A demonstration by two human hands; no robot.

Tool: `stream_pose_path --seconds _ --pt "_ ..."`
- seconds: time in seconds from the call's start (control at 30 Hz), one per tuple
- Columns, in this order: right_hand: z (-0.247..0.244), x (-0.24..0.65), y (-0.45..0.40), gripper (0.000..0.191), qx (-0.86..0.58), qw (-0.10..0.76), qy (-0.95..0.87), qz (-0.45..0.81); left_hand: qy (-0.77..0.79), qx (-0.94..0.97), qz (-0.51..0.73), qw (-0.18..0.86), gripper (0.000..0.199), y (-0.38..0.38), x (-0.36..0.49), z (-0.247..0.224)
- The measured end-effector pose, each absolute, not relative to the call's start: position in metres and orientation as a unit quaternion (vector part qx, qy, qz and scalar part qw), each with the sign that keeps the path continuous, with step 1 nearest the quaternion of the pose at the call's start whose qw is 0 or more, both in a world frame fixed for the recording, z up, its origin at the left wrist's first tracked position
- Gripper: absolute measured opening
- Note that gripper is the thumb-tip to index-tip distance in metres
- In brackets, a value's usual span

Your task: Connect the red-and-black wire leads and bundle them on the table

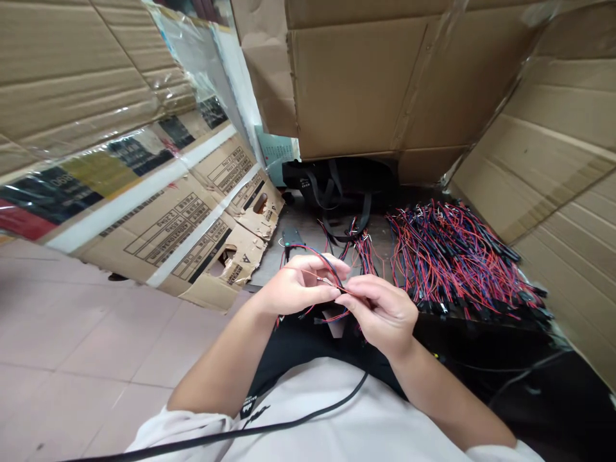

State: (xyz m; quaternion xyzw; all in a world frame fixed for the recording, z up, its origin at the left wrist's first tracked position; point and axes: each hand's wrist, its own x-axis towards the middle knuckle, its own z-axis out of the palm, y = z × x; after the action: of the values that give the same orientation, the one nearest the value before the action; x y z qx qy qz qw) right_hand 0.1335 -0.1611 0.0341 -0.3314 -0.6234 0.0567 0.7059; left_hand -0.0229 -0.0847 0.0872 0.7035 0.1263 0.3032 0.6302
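Observation:
Close together in front of my body, both hands work on thin red and black wires (329, 262). My left hand (303, 283) holds the wires between thumb and fingers, and they arch up over its fingers. From the other side my right hand (382, 311) pinches wire ends, its fingertips almost meeting my left thumb. What exactly is between the fingertips is too small to make out. More red and black wires (332, 317) hang below the hands. Just beyond my left hand lies a small dark device (291, 239) with a green light.
A large pile of red, blue and black wires (452, 256) covers the table's right side. A smaller wire bundle (366, 253) lies mid-table before a black bag (346, 186). Cardboard panels (356, 83) stand around the table. A black cable (289, 423) crosses my shirt.

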Motion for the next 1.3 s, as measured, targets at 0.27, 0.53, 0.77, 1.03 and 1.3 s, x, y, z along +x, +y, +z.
stream_pose_path --seconds 0.27,0.53,0.77,1.03,1.3 --pt "0.032 0.13 -0.156 0.009 -0.363 0.746 -0.459 0.318 0.124 0.701 0.29 0.639 0.017 -0.089 -0.016 0.082" --pt "0.039 0.14 -0.152 0.019 -0.295 0.677 -0.349 0.577 0.227 0.688 0.364 0.586 0.015 -0.094 -0.007 0.079" --pt "0.034 0.152 -0.155 0.012 -0.323 0.642 -0.446 0.533 0.279 0.67 0.379 0.574 0.015 -0.098 -0.006 0.079" --pt "0.038 0.167 -0.166 0.013 -0.437 0.541 -0.64 0.326 0.341 0.64 0.354 0.592 0.021 -0.097 -0.006 0.077" --pt "0.033 0.172 -0.172 0.024 -0.427 0.5 -0.54 0.525 0.324 0.685 0.354 0.549 0.014 -0.097 -0.005 0.082"
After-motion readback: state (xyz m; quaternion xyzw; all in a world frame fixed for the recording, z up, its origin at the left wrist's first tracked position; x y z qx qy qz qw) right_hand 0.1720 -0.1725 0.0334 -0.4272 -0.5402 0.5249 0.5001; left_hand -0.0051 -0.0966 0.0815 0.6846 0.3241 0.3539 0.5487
